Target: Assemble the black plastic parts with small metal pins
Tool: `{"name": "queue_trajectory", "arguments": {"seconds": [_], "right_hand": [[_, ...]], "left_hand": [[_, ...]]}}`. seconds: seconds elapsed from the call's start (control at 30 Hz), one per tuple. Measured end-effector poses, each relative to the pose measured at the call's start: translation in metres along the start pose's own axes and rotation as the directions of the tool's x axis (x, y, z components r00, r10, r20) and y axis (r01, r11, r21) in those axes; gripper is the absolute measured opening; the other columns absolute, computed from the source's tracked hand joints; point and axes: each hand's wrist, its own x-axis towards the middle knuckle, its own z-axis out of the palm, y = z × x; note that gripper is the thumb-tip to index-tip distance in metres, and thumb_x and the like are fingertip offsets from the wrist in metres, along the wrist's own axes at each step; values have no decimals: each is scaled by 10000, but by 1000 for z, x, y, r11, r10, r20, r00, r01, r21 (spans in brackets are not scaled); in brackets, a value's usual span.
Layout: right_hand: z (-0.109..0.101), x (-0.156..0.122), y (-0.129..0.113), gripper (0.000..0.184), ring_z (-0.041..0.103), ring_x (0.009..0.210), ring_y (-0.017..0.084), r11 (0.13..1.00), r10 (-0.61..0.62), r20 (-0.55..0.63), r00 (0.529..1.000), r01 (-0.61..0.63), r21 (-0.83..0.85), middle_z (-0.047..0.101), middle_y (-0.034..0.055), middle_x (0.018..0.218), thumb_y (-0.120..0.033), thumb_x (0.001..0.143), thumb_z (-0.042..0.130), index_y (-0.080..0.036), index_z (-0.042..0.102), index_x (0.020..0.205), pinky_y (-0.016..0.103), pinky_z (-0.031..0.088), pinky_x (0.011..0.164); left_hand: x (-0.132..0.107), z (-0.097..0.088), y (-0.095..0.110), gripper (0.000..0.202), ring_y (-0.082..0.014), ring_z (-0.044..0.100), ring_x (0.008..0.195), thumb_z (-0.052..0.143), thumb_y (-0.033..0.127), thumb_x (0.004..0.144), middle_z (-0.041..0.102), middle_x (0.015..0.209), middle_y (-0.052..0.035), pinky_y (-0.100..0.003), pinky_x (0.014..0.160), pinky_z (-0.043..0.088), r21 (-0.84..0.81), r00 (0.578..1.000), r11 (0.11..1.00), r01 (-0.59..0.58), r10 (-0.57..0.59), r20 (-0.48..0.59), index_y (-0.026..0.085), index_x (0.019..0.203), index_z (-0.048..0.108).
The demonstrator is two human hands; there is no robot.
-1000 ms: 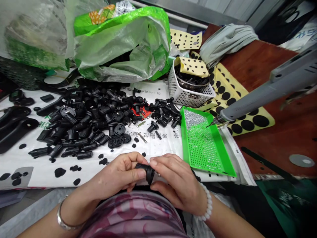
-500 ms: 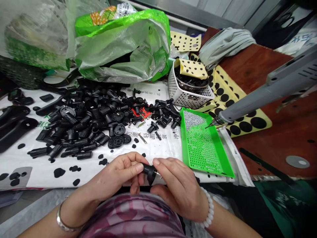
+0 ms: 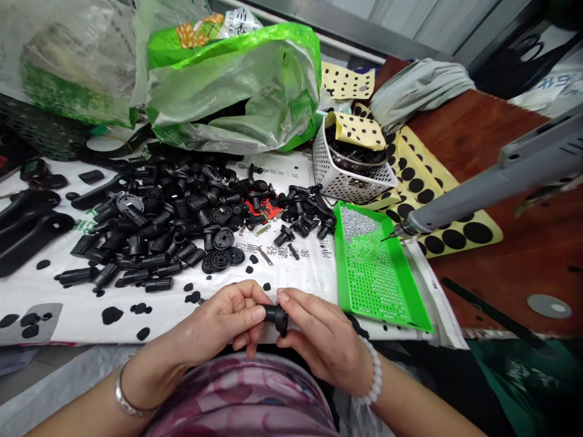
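Note:
In front of my body, a black plastic part with a round stem and a wide flange (image 3: 279, 318) is held just off the table's front edge. My left hand (image 3: 226, 317) pinches its stem between thumb and fingers. At the flanged end, my right hand (image 3: 324, 341) is curled with its fingers against the flange. Whatever lies behind those fingers is hidden. Beyond both hands spreads a large heap of similar black plastic parts (image 3: 150, 227). Several flat black discs (image 3: 222, 260) lie at its near side, close to small metal strips (image 3: 265, 255).
A green tray (image 3: 421, 312) with small silvery pieces stands to the right, under the tip of a grey power screwdriver (image 3: 473, 176). Behind are a white basket (image 3: 334, 179), yellow sheets of black dots (image 3: 428, 188) and a green-white plastic bag (image 3: 204, 103). Long black parts (image 3: 34, 240) lie left.
The black part has turned in my fingers, its flange now facing my right palm. A thin metal piece that showed beside it is now out of sight. The view has shifted slightly.

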Motion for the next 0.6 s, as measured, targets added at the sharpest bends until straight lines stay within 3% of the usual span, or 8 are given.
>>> {"name": "queue_trajectory", "arguments": {"seconds": [0.17,0.33,0.4,0.47,0.53,0.6], "right_hand": [[6,7,-5,391,661,911,226,995,94,-37,995,-95,-30,683,173,976,-359,963,407,-66,513,1200,334,580,734],[8,15,-9,528,587,514,152,959,277,-22,961,-278,-61,609,54,576,-500,960,312,-110,631,802,243,469,474],[3,17,-10,605,605,533,166,950,306,-15,952,-306,-64,640,83,622,-576,929,298,-76,636,892,254,476,478],[-2,18,-10,693,663,697,224,966,246,-7,969,-246,-76,689,178,838,-620,900,325,-6,561,1117,302,531,561],[-6,18,-9,609,662,890,270,984,140,49,989,-134,-117,650,236,1066,-513,939,368,3,467,1246,357,554,687],[-5,18,-8,457,661,911,264,988,78,98,992,-65,-137,655,215,1076,-381,973,366,-23,486,1229,364,551,721]], "left_hand": [[-1,5,1,272,-73,485,477,600,400,831,521,554,63,-197,484,352,78,996,996,-37,43,-82,166,933,503],[-3,12,1,266,-74,487,504,599,399,832,535,581,57,-194,487,353,110,987,992,-68,83,-135,170,935,513],[-2,11,-1,258,-65,464,483,587,389,843,527,569,63,-193,481,348,101,987,992,-78,91,-133,165,944,509],[-1,8,-3,245,-58,455,475,577,375,853,533,575,62,-191,478,343,83,988,993,-89,99,-121,163,951,505],[0,5,-4,228,-58,454,472,566,361,864,543,581,59,-197,487,355,56,989,994,-98,104,-107,166,960,498],[1,5,-4,214,-60,456,470,562,351,868,543,574,60,-203,497,370,45,989,993,-106,110,-102,167,956,495]]}}
